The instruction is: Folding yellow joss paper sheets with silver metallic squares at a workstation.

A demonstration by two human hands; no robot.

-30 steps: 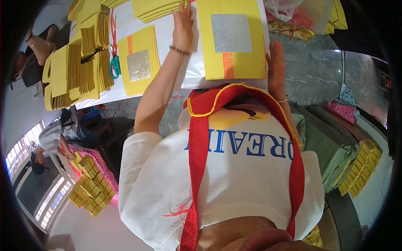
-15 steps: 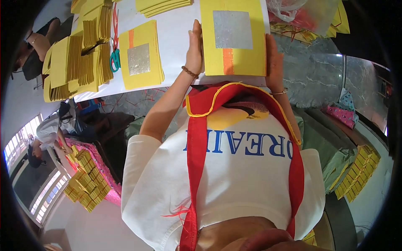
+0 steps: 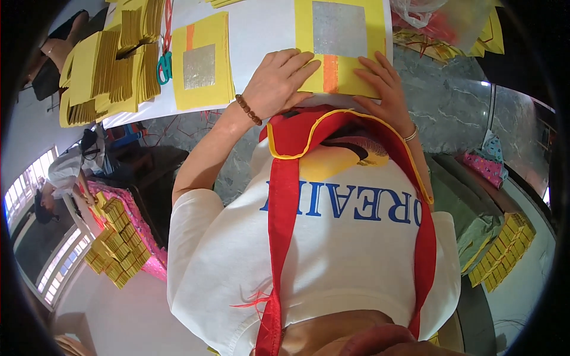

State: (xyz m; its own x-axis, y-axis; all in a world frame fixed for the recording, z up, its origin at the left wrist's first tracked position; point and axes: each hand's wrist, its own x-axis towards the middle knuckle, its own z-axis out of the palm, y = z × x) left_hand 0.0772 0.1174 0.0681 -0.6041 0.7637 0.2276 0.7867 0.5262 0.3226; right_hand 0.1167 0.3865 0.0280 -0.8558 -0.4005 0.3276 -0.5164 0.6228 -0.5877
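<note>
- Both our hands lie flat, fingers spread, no grip: left hand (image 3: 279, 83) & right hand (image 3: 386, 89) on yellow sheet stack (image 3: 341, 47), worktop (image 3: 261, 35) 12 o'clock.
- Second yellow stack (image 3: 202, 59) w/ foil square at 10 o'clock.

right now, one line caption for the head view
Both hands, left hand and right hand, press a yellow foil-square paper sheet.

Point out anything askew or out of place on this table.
Nothing stands out. Both hands, left hand and right hand, rest flat on the yellow sheet; a second sheet lies flat beside the folded yellow stacks.
</note>
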